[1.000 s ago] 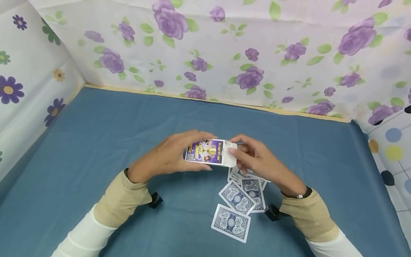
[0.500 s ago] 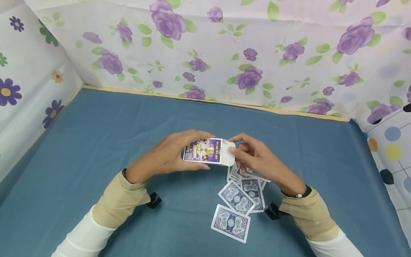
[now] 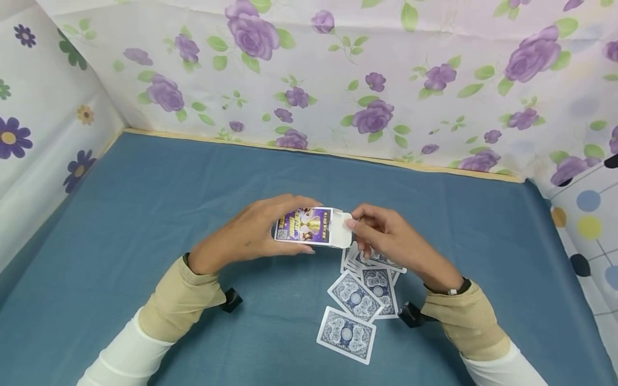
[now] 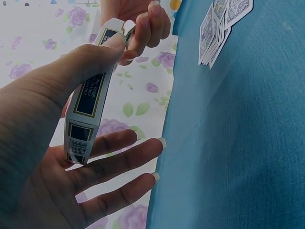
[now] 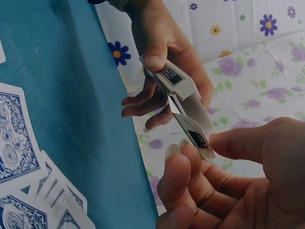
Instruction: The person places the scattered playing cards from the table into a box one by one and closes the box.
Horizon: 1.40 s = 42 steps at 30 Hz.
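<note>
My left hand (image 3: 253, 230) grips a playing card box (image 3: 305, 226) between thumb and fingers, above the table. The box has a purple printed face with a gold trophy, and its white end flap (image 3: 341, 229) stands out to the right. With thumb and fingertip my right hand (image 3: 388, 236) pinches the flap's edge. In the right wrist view the box's end is open beside the lifted flap (image 5: 193, 136). The left wrist view shows the box's dark side panel (image 4: 89, 98) under my thumb, several fingers spread below. What lies inside the box cannot be made out.
On the blue tablecloth (image 3: 193, 171), below my right hand, several blue-backed playing cards (image 3: 356, 296) lie face down, some overlapping. One card (image 3: 346, 335) lies nearest the front. A floral sheet (image 3: 318, 75) hangs behind the table.
My right thumb has slid outward from the face of the flap to its edge. The box has shifted very slightly left in view. The cards on the table stay where they were.
</note>
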Each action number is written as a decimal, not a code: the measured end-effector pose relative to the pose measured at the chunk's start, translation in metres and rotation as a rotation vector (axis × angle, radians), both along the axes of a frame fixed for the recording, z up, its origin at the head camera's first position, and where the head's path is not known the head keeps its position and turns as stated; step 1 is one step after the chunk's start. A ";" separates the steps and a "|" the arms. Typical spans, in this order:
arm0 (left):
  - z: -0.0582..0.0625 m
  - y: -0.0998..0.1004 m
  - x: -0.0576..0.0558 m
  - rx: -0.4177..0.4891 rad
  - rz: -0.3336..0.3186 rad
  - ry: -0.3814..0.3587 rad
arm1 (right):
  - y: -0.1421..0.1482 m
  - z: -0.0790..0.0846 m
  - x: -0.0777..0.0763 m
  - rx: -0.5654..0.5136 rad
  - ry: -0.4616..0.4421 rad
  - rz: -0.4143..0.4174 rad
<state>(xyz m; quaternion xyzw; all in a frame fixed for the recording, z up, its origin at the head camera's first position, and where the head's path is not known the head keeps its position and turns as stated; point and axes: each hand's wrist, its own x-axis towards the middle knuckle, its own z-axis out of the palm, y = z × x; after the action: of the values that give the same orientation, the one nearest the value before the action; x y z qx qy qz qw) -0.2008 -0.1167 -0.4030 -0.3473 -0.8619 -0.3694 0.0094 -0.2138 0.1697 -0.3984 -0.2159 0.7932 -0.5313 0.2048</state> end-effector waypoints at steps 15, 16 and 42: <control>-0.002 -0.001 -0.002 -0.027 0.007 -0.006 | 0.028 0.005 -0.011 0.237 0.230 0.059; -0.002 -0.001 -0.002 -0.026 0.006 -0.006 | 0.032 0.005 -0.013 0.274 0.259 0.062; -0.002 -0.002 -0.001 -0.038 0.033 -0.019 | 0.058 -0.011 -0.027 0.716 0.111 0.120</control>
<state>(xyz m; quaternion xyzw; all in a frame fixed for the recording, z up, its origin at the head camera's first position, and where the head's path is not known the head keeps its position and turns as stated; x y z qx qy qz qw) -0.2014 -0.1184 -0.4054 -0.3296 -0.8744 -0.3562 0.0009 -0.2404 0.2278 -0.4092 -0.2053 0.9247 -0.1944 0.2550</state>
